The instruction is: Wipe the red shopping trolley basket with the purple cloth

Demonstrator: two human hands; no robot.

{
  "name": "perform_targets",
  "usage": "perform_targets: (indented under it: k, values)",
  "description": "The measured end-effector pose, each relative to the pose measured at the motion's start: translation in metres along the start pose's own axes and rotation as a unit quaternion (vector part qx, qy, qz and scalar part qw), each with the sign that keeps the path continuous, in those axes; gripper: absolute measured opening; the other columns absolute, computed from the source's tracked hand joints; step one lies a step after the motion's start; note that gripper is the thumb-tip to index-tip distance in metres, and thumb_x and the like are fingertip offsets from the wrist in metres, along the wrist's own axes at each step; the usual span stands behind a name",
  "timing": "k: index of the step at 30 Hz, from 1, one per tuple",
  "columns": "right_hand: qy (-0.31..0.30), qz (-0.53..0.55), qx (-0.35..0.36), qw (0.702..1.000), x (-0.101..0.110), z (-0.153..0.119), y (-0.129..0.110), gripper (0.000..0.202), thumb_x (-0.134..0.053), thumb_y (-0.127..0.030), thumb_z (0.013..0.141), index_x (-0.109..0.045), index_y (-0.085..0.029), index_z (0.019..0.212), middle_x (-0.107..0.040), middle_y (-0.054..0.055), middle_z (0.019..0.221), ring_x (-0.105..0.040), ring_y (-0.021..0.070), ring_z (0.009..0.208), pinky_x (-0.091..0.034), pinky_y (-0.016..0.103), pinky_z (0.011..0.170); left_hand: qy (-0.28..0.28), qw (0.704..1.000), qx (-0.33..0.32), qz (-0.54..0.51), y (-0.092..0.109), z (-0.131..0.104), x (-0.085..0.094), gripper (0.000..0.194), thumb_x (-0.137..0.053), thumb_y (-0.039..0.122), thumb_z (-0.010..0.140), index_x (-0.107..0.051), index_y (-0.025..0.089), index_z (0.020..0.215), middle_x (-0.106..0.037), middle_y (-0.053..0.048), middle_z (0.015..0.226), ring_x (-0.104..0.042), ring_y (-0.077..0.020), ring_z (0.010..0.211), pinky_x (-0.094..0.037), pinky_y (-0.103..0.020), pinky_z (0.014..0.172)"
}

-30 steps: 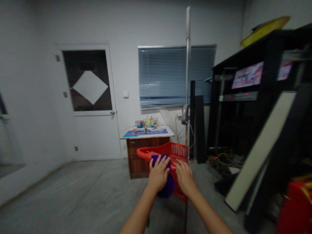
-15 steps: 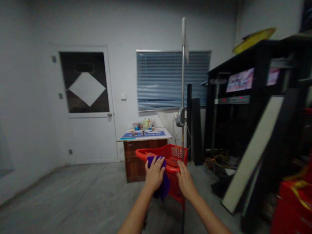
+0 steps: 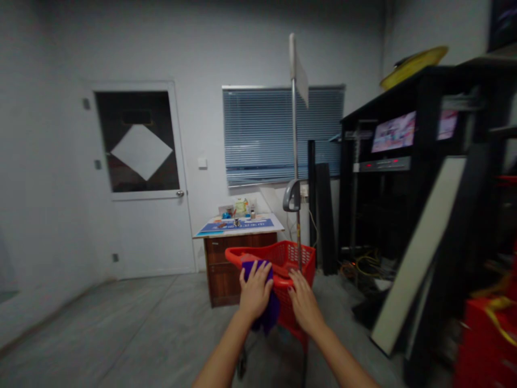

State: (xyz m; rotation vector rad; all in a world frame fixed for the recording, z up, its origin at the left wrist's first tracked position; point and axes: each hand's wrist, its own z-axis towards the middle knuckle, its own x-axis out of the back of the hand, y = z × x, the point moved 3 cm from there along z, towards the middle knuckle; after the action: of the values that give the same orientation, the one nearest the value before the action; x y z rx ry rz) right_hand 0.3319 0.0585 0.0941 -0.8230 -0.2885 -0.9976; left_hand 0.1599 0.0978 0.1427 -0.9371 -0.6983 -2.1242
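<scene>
My left hand (image 3: 255,293) spreads its fingers over the purple cloth (image 3: 272,312), grasping it against the near rim of the red basket (image 3: 258,250); the cloth's underside is hidden from me. My right hand (image 3: 305,304) lies at the basket's near right corner, its fingertips on the rim; I cannot tell whether they really grip or only rest there.

The cloth sits over the near edge, between the left corner and my right hand, and hangs down the outside in loose folds; it should be light, soft and limp, easy to bunch, best held with spread fingers where it crosses the rim. The basket looks like stiff plastic, perhaps a little slick; its thick rim gives the surest hold, and the tall metal pole (image 3: 294,134) rising from it may make it top-heavy.

The cloth is deep purple, plain, with an uneven lower end; the basket is bright red, with rows of small holes in its walls; a grey handle (image 3: 291,195) hooks out from the pole, and a dark wheel (image 3: 241,364) shows low down.
</scene>
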Motion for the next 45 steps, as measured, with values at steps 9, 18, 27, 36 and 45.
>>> perform_targets:
  k: [9,18,27,36,45]
  values:
    - [0.024,-0.094,-0.007,0.995,0.006,0.008,-0.021,0.047,-0.03,-0.028,0.095,-0.052,-0.012,0.134,-0.054,0.011,0.136,-0.043,0.024,0.131,-0.033,0.044,0.111,-0.021,0.998,-0.067,-0.008,0.007,-0.008,0.003,0.047,-0.04,0.038,0.097,-0.034,0.039,0.144,-0.047,0.001,0.145,-0.029,-0.0218,0.14,-0.008,-0.054,0.115]
    - [0.066,-0.086,0.036,0.994,-0.007,0.004,-0.009,0.049,-0.027,-0.028,0.098,-0.038,-0.017,0.144,-0.038,0.007,0.149,-0.026,0.0199,0.141,-0.029,0.043,0.113,-0.005,1.0,-0.029,-0.007,0.014,-0.005,-0.004,0.045,-0.04,0.036,0.097,-0.037,0.037,0.142,-0.046,0.0,0.146,-0.03,-0.0227,0.14,-0.012,-0.055,0.114]
    - [0.055,-0.08,0.041,0.994,-0.004,0.002,-0.013,0.047,-0.028,-0.028,0.098,-0.039,-0.019,0.144,-0.04,0.006,0.147,-0.032,0.0198,0.138,-0.034,0.042,0.112,-0.015,1.0,-0.003,0.007,-0.002,0.004,0.012,0.042,-0.035,0.034,0.098,-0.041,0.037,0.14,-0.048,0.0,0.144,-0.031,-0.0223,0.14,-0.009,-0.056,0.114]
    - [0.058,-0.061,0.044,0.995,-0.001,0.001,-0.016,0.046,-0.031,-0.028,0.097,-0.043,-0.019,0.141,-0.045,0.007,0.144,-0.039,0.0212,0.134,-0.037,0.044,0.11,-0.031,0.998,-0.06,-0.007,0.005,-0.005,0.009,0.046,-0.041,0.034,0.097,-0.036,0.039,0.143,-0.048,0.0,0.145,-0.032,-0.0222,0.139,-0.008,-0.056,0.115]
    - [0.075,-0.035,0.042,0.996,-0.007,0.001,-0.015,0.046,-0.03,-0.027,0.097,-0.045,-0.017,0.14,-0.045,0.008,0.144,-0.039,0.0203,0.134,-0.037,0.044,0.11,-0.011,0.999,-0.044,-0.009,0.016,-0.014,-0.002,0.048,-0.04,0.029,0.096,-0.035,0.038,0.143,-0.045,0.0,0.147,-0.03,-0.0218,0.14,-0.011,-0.053,0.115]
